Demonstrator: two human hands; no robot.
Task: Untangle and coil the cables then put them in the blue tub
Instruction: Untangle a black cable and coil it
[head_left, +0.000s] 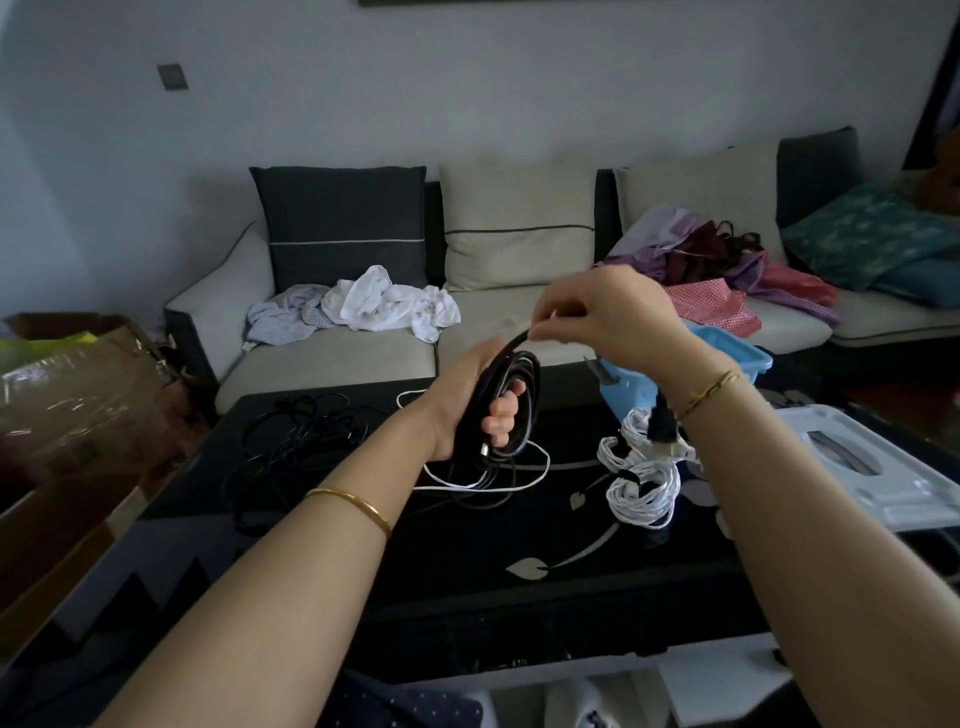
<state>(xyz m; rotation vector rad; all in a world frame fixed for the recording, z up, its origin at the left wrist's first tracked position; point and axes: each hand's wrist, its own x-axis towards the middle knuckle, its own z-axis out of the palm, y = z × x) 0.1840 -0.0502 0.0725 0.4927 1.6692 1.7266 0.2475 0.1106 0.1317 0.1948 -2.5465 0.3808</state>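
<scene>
Over the glossy black coffee table with the leaf pattern (519, 613), the left hand (467, 400) had its fingers curled through a coil of black cable (519, 374), gripping it upright above the tabletop. The right hand (608, 312) was up at the top of the coil, pinching the loose black strand between thumb and fingertips. A black plug end with a gold-coloured tip (667, 436) hung just under the right wrist; couldn't tell if it was the same cable.

The light blue plastic tub (727, 358) sat at the table's far right edge, partly hidden behind the right wrist. Near it lay a bundle of coiled white cable (644, 483). A tangle of thin black cables (296, 441) was spread on the left side, and a loose white cable (488, 483) looped on the table below the held coil.
</scene>
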